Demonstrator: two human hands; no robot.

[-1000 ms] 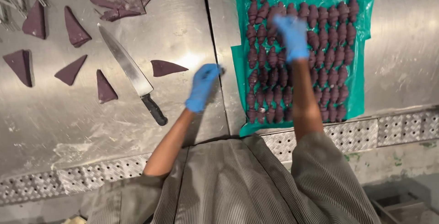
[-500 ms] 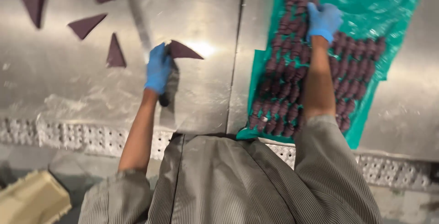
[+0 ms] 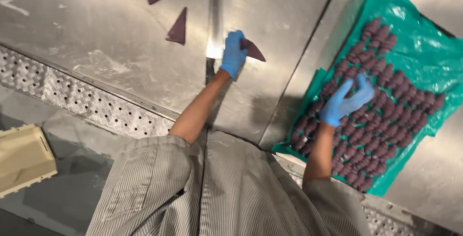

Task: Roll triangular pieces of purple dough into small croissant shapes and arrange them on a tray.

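A flat, dark purple dough triangle (image 3: 253, 51) lies on the steel worktop (image 3: 111, 43), just right of a long knife blade (image 3: 214, 16); the left hand (image 3: 234, 53), in a blue glove, presses flat on its edge, fingers unclenched. The right hand (image 3: 345, 102), gloved too, rests spread and loose on rows of rolled purple pieces (image 3: 381, 115) packed over a green plastic sheet (image 3: 424, 53). Two more triangles (image 3: 177, 27) lie further left

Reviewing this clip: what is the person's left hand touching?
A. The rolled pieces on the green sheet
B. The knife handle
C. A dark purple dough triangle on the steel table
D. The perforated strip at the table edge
C. The left hand rests on the dark purple triangle, just right of the knife; the right hand is over the rolled pieces.
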